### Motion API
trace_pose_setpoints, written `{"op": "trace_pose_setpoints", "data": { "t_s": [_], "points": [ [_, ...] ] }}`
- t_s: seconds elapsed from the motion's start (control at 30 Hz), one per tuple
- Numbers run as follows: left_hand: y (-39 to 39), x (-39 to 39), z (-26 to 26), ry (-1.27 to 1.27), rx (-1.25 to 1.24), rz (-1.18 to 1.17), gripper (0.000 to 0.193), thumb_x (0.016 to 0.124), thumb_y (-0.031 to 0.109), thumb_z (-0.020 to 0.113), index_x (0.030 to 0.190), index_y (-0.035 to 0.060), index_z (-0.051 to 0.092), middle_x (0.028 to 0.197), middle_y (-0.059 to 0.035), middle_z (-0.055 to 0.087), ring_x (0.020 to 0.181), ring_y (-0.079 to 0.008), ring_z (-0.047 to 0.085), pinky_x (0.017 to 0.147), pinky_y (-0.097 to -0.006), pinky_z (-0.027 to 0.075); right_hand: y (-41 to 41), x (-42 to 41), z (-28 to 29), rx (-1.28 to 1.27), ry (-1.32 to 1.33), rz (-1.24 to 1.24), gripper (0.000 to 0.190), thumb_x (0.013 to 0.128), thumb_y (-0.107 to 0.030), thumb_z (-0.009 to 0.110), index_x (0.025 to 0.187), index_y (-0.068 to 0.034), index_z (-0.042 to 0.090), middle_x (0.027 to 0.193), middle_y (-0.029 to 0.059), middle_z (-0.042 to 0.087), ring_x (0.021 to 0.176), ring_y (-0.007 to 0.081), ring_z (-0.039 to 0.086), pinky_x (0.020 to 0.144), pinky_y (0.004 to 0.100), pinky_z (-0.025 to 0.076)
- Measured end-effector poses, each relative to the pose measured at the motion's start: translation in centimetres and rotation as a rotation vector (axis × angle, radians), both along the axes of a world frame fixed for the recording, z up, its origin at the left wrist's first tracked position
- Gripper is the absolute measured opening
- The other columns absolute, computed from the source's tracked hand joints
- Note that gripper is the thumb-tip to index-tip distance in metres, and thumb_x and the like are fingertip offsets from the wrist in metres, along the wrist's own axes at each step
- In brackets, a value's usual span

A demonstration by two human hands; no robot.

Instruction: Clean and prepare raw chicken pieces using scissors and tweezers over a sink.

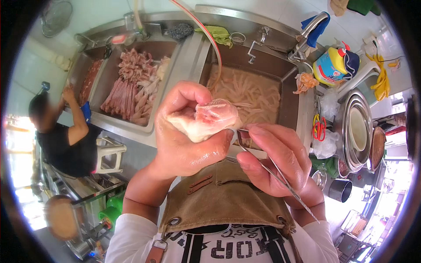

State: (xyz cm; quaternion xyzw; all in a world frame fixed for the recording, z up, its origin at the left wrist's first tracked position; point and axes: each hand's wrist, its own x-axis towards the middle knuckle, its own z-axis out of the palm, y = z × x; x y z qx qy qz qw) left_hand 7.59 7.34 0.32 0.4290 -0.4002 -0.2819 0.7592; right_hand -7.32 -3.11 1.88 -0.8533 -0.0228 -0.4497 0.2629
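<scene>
A pale, wet piece of raw poultry point(218, 115) with a reddish patch is gripped in my left hand point(184, 148), the thumb along its lower side. My right hand point(279, 161) pinches a pair of metal tweezers point(298, 199), whose tips are at the right end of the piece, beside my left thumb. Whether they have hold of anything is too small to tell. Beneath both hands lies a steel sink basin point(289, 95) of cloudy water with many long pale strips point(250, 88) in it.
A second basin point(151, 130) at left holds raw poultry pieces point(131, 79). A red-striped hose point(210, 36) arcs into the water. Red-handled scissors point(319, 127), nested steel bowls point(353, 98) and a yellow jug point(332, 65) stand at right. A co-worker point(65, 141) works at far left.
</scene>
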Motion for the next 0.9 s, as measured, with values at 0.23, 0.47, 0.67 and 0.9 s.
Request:
{"op": "trace_pose_setpoints", "data": {
  "t_s": [0.23, 0.47, 0.67, 0.9],
  "points": [
    [0.1, 0.0, 0.3, 0.029, 0.036, -0.005, 0.045, 0.064, -0.012, 0.066, 0.101, 0.0036, 0.045, 0.088, -0.0028, 0.059, 0.078, -0.0053, 0.055, 0.065, -0.0217, 0.046, -0.1, 0.2, 0.0, -0.030, -0.019, -0.018, 0.046, 0.067, -0.003, 0.083, 0.106, 0.008, 0.061, 0.092, 0.0165, 0.065, 0.075, 0.0248, 0.066, 0.060, 0.0300, 0.056],
    [0.0, 0.0, 0.0, -0.005, 0.015, -0.008, 0.044, 0.065, -0.011, 0.066, 0.101, 0.0030, 0.045, 0.087, -0.0025, 0.058, 0.078, -0.0057, 0.055, 0.065, -0.0219, 0.046, -0.3, -0.4, -0.2, -0.065, 0.046, 0.012, 0.042, 0.079, -0.008, 0.075, 0.113, 0.004, 0.054, 0.102, 0.0205, 0.062, 0.082, 0.0288, 0.067, 0.068, 0.0335, 0.058],
    [-0.2, -0.1, 0.2, 0.051, 0.065, -0.015, 0.041, 0.066, -0.012, 0.065, 0.100, 0.0022, 0.047, 0.087, -0.0039, 0.059, 0.079, -0.0076, 0.056, 0.067, -0.0236, 0.047, -0.3, -0.4, 0.0, -0.031, -0.021, 0.036, 0.043, 0.072, -0.005, 0.079, 0.107, 0.006, 0.057, 0.093, 0.0191, 0.064, 0.076, 0.0291, 0.067, 0.063, 0.0349, 0.057],
    [0.0, 0.2, 0.5, 0.083, 0.081, -0.026, 0.041, 0.066, -0.010, 0.064, 0.101, 0.0015, 0.047, 0.092, -0.0087, 0.060, 0.082, -0.0128, 0.060, 0.071, -0.0273, 0.050, -0.2, -0.8, -0.6, 0.082, -0.018, 0.020, 0.047, 0.063, -0.004, 0.084, 0.103, 0.007, 0.062, 0.092, 0.0177, 0.066, 0.076, 0.0270, 0.067, 0.062, 0.0314, 0.056]
  ]
}}
